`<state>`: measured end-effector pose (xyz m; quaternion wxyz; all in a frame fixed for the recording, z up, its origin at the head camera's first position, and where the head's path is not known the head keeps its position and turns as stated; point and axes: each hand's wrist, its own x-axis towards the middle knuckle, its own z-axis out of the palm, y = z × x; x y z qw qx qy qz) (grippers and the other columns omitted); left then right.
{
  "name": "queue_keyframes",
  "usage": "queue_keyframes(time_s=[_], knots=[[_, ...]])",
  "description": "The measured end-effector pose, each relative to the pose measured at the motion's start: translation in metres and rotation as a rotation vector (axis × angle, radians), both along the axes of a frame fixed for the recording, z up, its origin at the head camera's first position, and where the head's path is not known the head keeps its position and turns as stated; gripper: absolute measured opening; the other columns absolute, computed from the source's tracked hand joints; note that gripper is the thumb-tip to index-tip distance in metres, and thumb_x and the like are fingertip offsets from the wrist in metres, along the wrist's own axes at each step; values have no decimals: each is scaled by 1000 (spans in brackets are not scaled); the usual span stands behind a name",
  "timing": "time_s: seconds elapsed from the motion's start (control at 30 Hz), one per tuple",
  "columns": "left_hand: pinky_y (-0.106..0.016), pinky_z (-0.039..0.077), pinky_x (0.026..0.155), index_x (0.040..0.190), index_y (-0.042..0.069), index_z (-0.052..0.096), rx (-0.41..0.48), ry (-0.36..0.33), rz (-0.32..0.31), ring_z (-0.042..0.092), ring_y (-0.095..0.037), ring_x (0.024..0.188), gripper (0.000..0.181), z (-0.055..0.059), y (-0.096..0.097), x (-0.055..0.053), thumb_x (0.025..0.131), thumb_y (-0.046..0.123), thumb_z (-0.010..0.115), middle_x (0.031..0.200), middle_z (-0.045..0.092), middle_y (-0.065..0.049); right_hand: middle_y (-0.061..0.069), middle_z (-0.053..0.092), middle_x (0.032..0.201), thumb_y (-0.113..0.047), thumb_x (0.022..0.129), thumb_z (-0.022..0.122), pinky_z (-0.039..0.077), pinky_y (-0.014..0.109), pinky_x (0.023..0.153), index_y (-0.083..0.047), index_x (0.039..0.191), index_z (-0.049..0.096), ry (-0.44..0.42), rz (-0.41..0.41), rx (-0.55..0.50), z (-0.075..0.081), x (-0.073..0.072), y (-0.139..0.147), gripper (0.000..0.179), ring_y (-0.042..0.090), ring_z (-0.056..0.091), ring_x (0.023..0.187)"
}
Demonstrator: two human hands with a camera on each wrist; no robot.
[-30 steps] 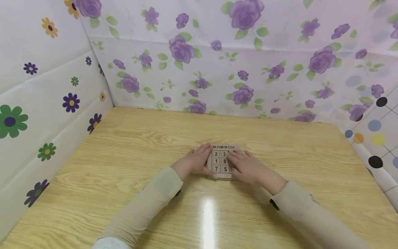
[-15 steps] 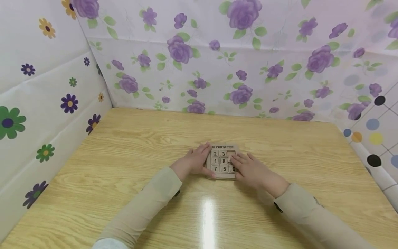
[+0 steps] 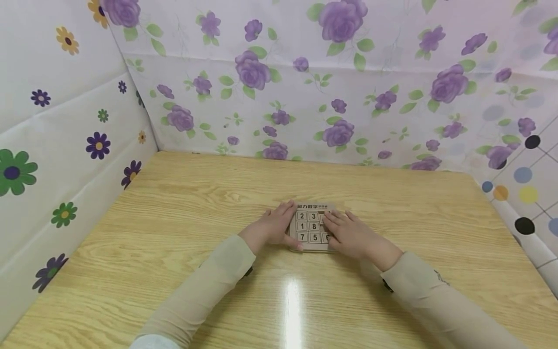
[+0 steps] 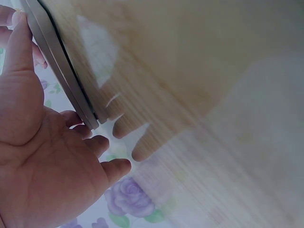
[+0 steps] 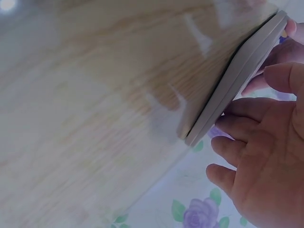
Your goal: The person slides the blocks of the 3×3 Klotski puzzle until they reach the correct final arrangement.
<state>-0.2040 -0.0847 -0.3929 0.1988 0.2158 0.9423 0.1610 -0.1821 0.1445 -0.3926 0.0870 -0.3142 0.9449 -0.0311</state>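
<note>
A number slide puzzle (image 3: 311, 246) lies flat on the table in the head view, its tiles showing 2, 3, 1, 8, 7 and 5, with a 6 partly covered. My left hand (image 3: 273, 227) holds its left side, thumb at the near corner and fingers along the far left edge. Over the right column, my right hand (image 3: 352, 235) touches the tiles with extended fingertips, hiding most of that column. Only the puzzle's side edge (image 4: 61, 61) shows in the left wrist view, beside the thumb. In the right wrist view the fingers reach over the puzzle's edge (image 5: 240, 76).
The wood-grain table (image 3: 196, 194) has a glossy surface with a bright light reflection (image 3: 292, 310) near the front. A purple-flowered cloth (image 3: 279, 77) hangs behind it. Patterned cloths stand at the left and right sides.
My right hand drew back to the right, then returned leftward over the puzzle. A tile edge now shows at the upper right, where a bare slot was. My left hand stayed put.
</note>
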Motion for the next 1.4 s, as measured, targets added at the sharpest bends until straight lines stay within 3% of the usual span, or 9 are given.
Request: queue_keyframes(time_s=[0.63,0.87,1.1,1.4], knots=[[-51,10,119,154,9,8,-21,25,-10,4,-26,148,115,-1,-3,0,72,57,73,161,2,-6,19,31,152,-29,100,39,15,57,116,3,144,35,-83,-14,-4,3,17,-3,55,38,23,142],[-51,9,119,154,9,6,-20,15,-23,2,-26,148,115,-3,-1,-1,73,58,72,161,0,-6,19,26,154,-28,99,40,17,58,115,3,146,30,-88,-1,-48,4,6,-9,58,38,21,143],[-52,10,118,154,9,7,-20,22,-32,2,-25,148,115,-7,1,-2,73,60,71,161,0,-6,18,23,155,-28,100,38,14,54,118,2,148,27,-139,34,-23,3,-4,-21,58,36,18,144],[-51,11,118,154,9,8,-24,34,-24,4,-25,148,117,-6,-1,-4,71,59,73,161,1,-7,17,27,154,-25,97,41,15,56,117,2,146,31,-94,23,-33,0,-10,-9,57,36,20,144]])
